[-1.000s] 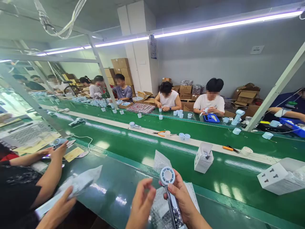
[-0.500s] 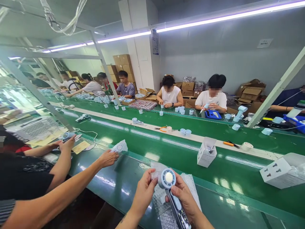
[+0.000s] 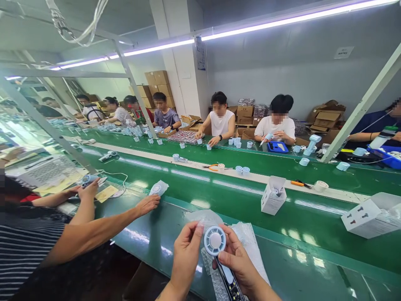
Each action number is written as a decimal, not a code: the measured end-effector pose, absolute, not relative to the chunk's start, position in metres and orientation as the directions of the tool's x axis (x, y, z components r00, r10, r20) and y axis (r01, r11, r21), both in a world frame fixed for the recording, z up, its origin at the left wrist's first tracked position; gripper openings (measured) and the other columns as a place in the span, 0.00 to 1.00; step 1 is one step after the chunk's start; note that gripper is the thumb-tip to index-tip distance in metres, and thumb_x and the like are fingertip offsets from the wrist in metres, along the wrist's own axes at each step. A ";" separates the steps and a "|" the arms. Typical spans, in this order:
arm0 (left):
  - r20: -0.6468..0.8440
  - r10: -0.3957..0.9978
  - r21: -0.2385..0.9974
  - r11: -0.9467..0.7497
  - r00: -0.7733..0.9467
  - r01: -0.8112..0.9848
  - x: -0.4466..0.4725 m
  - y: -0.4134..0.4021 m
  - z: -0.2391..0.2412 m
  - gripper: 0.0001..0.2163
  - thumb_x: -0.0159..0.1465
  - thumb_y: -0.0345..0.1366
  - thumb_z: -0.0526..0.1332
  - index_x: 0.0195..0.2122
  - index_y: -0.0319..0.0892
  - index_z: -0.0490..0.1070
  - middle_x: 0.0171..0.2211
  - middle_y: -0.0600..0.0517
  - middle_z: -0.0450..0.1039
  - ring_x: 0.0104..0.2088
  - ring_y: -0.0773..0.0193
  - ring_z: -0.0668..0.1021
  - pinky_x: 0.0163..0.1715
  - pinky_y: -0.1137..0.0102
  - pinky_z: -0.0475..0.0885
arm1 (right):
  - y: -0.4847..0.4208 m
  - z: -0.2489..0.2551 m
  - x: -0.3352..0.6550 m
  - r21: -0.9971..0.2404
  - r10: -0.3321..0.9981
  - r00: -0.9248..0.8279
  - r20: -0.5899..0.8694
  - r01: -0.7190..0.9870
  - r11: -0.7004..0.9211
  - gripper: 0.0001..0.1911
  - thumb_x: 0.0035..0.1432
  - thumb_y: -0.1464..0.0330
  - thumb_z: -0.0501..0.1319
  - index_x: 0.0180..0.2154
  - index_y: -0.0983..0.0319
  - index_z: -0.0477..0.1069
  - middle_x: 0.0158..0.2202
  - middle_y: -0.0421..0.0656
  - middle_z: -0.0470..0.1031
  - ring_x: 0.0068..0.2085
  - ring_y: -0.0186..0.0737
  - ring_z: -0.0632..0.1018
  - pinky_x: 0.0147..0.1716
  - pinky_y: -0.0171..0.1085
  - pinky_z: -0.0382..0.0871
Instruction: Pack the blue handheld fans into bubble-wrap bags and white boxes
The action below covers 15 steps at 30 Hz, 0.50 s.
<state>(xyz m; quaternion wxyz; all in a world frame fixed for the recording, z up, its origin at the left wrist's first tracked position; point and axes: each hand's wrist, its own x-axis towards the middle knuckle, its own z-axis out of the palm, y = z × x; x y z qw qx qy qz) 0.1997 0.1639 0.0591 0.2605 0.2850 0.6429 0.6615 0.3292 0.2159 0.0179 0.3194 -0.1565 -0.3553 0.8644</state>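
Observation:
A handheld fan (image 3: 215,241) with a light-blue ring head and white centre is in front of me, its dark handle pointing down with the circuit parts inside exposed. My right hand (image 3: 238,261) grips it where the head meets the handle. Thumb and fingers of my left hand (image 3: 187,253) pinch the edge of a thin translucent plastic bag (image 3: 205,217) at the top left of the fan head. Beneath my hands lies a sheet of bubble wrap (image 3: 252,244) on the green bench. The lower handle is cut off by the frame edge.
At left, a co-worker's hand (image 3: 148,205) holds a bagged fan (image 3: 159,188) over the bench edge. Open white boxes (image 3: 273,202) stand on the green conveyor (image 3: 232,205). Orange-handled pliers (image 3: 213,167) and light-blue fan parts lie on the strip beyond. Several people work opposite.
My hands and the fan have shifted slightly left, and the bag is spread wider above the fan head. The co-worker's bagged fan has turned more upright. One person opposite has moved their hands apart.

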 end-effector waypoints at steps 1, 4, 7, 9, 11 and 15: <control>0.093 0.722 0.995 -0.042 -0.686 0.090 0.200 0.162 0.060 0.13 0.57 0.47 0.64 0.31 0.42 0.74 0.25 0.55 0.74 0.26 0.67 0.73 0.26 0.76 0.70 | 0.215 0.019 0.329 -0.714 0.660 -0.750 -0.035 -0.444 -0.542 0.37 0.41 0.64 0.74 0.53 0.53 0.64 0.47 0.42 0.69 0.39 0.39 0.71 0.29 0.37 0.72; 0.248 0.734 0.952 -0.062 -0.632 0.301 0.198 0.154 0.062 0.09 0.60 0.43 0.62 0.32 0.42 0.74 0.26 0.56 0.74 0.26 0.67 0.74 0.26 0.76 0.70 | 0.212 0.025 0.330 -0.706 0.653 -0.757 -0.023 -0.450 -0.547 0.36 0.41 0.64 0.74 0.51 0.53 0.64 0.46 0.41 0.69 0.39 0.39 0.71 0.28 0.36 0.72; 0.372 0.740 0.878 -0.085 -0.560 0.471 0.195 0.149 0.066 0.07 0.62 0.39 0.61 0.32 0.43 0.74 0.25 0.57 0.73 0.25 0.69 0.73 0.25 0.77 0.69 | 0.210 0.030 0.332 -0.692 0.640 -0.768 -0.011 -0.456 -0.559 0.35 0.40 0.64 0.75 0.49 0.54 0.63 0.44 0.40 0.69 0.37 0.37 0.71 0.28 0.35 0.72; 0.431 0.754 0.835 -0.125 -0.495 0.536 0.193 0.145 0.070 0.06 0.63 0.37 0.60 0.32 0.44 0.74 0.25 0.57 0.72 0.25 0.70 0.72 0.25 0.77 0.68 | 0.210 0.032 0.332 -0.678 0.631 -0.776 0.004 -0.466 -0.569 0.35 0.38 0.64 0.75 0.48 0.54 0.63 0.42 0.39 0.69 0.36 0.36 0.72 0.27 0.34 0.72; 0.457 0.776 0.813 -0.166 -0.434 0.559 0.190 0.143 0.073 0.05 0.64 0.36 0.59 0.33 0.44 0.73 0.25 0.57 0.71 0.25 0.70 0.72 0.26 0.77 0.68 | 0.209 0.034 0.332 -0.666 0.626 -0.780 0.019 -0.476 -0.574 0.34 0.38 0.65 0.75 0.46 0.54 0.62 0.41 0.38 0.69 0.34 0.35 0.72 0.27 0.34 0.71; 0.431 0.822 0.803 -0.162 -0.372 0.574 0.181 0.140 0.077 0.05 0.64 0.35 0.59 0.33 0.44 0.74 0.26 0.57 0.72 0.27 0.69 0.73 0.27 0.77 0.69 | 0.209 0.037 0.329 -0.661 0.615 -0.788 0.032 -0.478 -0.578 0.33 0.40 0.66 0.75 0.45 0.55 0.60 0.41 0.38 0.69 0.34 0.34 0.72 0.26 0.33 0.71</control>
